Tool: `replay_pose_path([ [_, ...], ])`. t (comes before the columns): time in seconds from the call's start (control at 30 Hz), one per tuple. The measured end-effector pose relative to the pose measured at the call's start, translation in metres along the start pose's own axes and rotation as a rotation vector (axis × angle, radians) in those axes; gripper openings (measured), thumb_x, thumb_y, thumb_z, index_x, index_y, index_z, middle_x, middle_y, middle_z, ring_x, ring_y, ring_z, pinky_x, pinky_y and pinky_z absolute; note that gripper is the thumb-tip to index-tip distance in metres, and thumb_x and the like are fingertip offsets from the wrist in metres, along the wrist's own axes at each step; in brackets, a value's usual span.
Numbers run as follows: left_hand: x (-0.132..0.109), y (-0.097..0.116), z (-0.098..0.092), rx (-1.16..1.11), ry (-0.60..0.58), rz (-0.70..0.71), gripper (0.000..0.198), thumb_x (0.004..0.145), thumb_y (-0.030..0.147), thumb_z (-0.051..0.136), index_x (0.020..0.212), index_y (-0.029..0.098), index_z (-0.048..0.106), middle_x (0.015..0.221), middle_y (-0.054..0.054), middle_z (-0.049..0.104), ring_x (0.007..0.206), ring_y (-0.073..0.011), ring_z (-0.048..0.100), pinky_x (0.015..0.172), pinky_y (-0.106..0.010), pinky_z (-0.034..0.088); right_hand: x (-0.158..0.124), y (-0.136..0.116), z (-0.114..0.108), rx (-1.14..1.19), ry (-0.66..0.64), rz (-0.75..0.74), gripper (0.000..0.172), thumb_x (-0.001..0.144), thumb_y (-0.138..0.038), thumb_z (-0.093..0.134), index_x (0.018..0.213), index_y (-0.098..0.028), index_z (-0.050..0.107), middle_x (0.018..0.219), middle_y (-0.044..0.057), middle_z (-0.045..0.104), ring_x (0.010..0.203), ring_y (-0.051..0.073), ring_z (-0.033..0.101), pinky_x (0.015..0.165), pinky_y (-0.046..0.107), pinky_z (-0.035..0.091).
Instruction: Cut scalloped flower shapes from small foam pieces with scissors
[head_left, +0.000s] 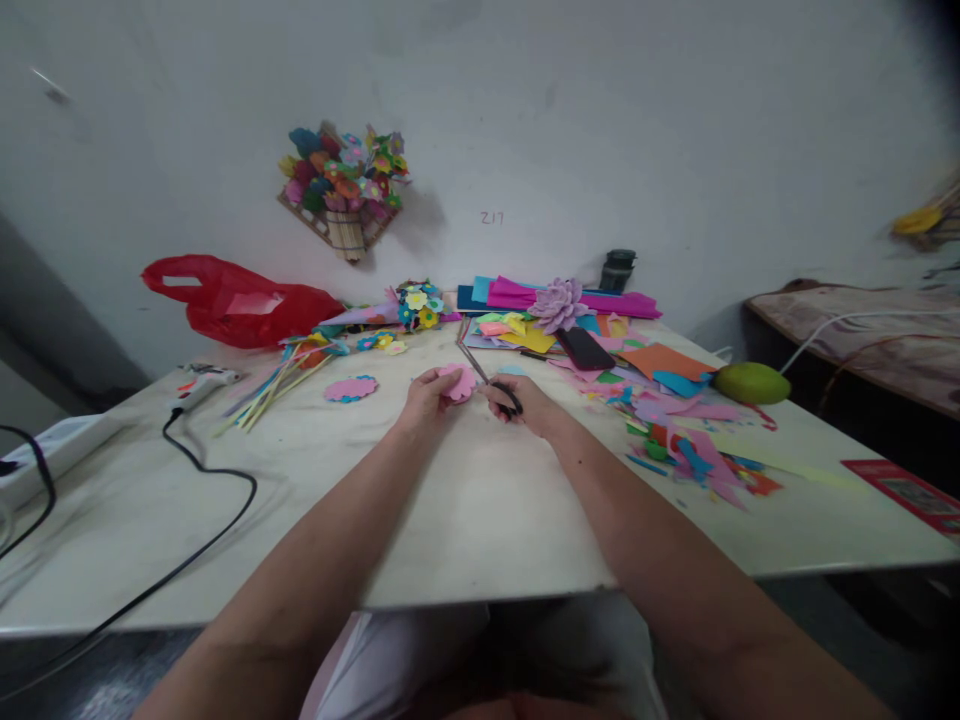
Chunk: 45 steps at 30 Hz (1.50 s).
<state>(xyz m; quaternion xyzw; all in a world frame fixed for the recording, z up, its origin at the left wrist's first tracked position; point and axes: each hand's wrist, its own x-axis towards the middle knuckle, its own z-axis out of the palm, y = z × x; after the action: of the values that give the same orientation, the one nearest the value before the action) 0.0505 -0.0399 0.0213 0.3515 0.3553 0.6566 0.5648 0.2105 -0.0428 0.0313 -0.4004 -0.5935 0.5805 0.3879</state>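
Between the fingers of my left hand (426,398) is a pink scalloped flower cutout (459,384). My right hand (525,405) grips a pair of scissors (513,402) by the black handles; their metal blades point up and to the left, close to the cutout's right edge. Whether the blades touch it I cannot tell. A light blue piece (512,370) lies on the table just behind my right hand. To the left of my left hand rests a stack of pink and blue scalloped cutouts (351,389).
Scraps of coloured foam (705,450) litter the right side, near a phone (585,349) and a green mango-like fruit (750,383). A red plastic bag (255,310) stands back left. Below it lie yellow strips (262,392) and a glue gun (201,388) whose black cord crosses the table.
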Motion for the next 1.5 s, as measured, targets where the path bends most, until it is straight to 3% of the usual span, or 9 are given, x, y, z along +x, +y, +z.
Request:
replay_pose_path([
  [0.1,0.002,-0.001,-0.002,0.042,-0.04,-0.01,0.024,0.055,0.018,0.08,0.061,0.013,0.058,0.06,-0.002,0.063,0.052,-0.0103,0.056,0.052,-0.023,0.049,0.002,0.001,-0.003,0.02,0.031,-0.033,0.021,0.068,-0.028,0.071,0.079,-0.015,0.059,0.049,-0.005,0.052,0.04,0.007,0.044,0.038,0.019,0.027],
  [0.3,0.004,-0.005,-0.008,0.133,-0.174,-0.004,0.026,0.054,0.024,0.082,0.062,0.012,0.061,0.056,-0.002,0.061,0.05,-0.0102,0.055,0.049,-0.022,0.043,0.007,0.005,-0.009,0.016,0.078,-0.079,0.043,0.06,-0.022,0.074,0.1,-0.016,0.062,0.055,-0.006,0.053,0.045,0.007,0.045,0.041,0.02,0.021],
  [0.47,0.003,-0.005,-0.007,0.213,-0.229,-0.01,0.027,0.054,0.028,0.082,0.065,0.011,0.064,0.059,-0.004,0.063,0.052,-0.0109,0.056,0.051,-0.022,0.042,0.008,0.005,-0.012,0.037,0.069,-0.099,0.044,0.066,-0.027,0.07,0.107,-0.017,0.063,0.059,-0.006,0.049,0.049,0.007,0.042,0.041,0.02,0.022],
  [0.7,0.005,-0.007,-0.009,0.294,-0.289,-0.028,0.029,0.056,0.031,0.082,0.072,0.011,0.068,0.063,-0.005,0.065,0.053,-0.0118,0.057,0.052,-0.023,0.042,0.009,0.006,-0.015,0.098,0.04,-0.162,0.049,0.06,-0.021,0.072,0.108,-0.018,0.063,0.07,-0.003,0.055,0.056,0.007,0.047,0.044,0.019,0.031],
  [0.97,0.003,-0.008,-0.007,0.354,-0.318,-0.016,0.029,0.053,0.028,0.083,0.069,0.011,0.066,0.06,-0.005,0.063,0.051,-0.0112,0.054,0.049,-0.023,0.035,0.014,0.009,-0.014,0.095,0.189,-0.162,0.048,0.055,-0.023,0.072,0.101,-0.017,0.06,0.064,-0.003,0.058,0.05,0.01,0.052,0.036,0.018,0.028],
  [1.17,0.004,-0.009,-0.006,0.406,-0.359,0.001,0.028,0.053,0.03,0.082,0.056,0.013,0.06,0.057,-0.006,0.062,0.051,-0.0125,0.054,0.048,-0.024,0.034,0.016,0.012,-0.011,0.074,0.155,-0.201,0.051,0.052,-0.023,0.073,0.101,-0.017,0.059,0.066,-0.003,0.061,0.05,0.009,0.052,0.037,0.017,0.028],
  [1.5,0.004,-0.011,-0.009,0.309,-0.311,-0.037,0.024,0.055,0.028,0.079,0.061,0.013,0.061,0.057,-0.004,0.061,0.049,-0.0119,0.053,0.047,-0.023,0.035,0.012,0.007,-0.008,0.088,0.187,-0.18,0.046,0.053,-0.019,0.07,0.098,-0.018,0.058,0.064,-0.004,0.06,0.048,0.008,0.051,0.036,0.017,0.025],
])
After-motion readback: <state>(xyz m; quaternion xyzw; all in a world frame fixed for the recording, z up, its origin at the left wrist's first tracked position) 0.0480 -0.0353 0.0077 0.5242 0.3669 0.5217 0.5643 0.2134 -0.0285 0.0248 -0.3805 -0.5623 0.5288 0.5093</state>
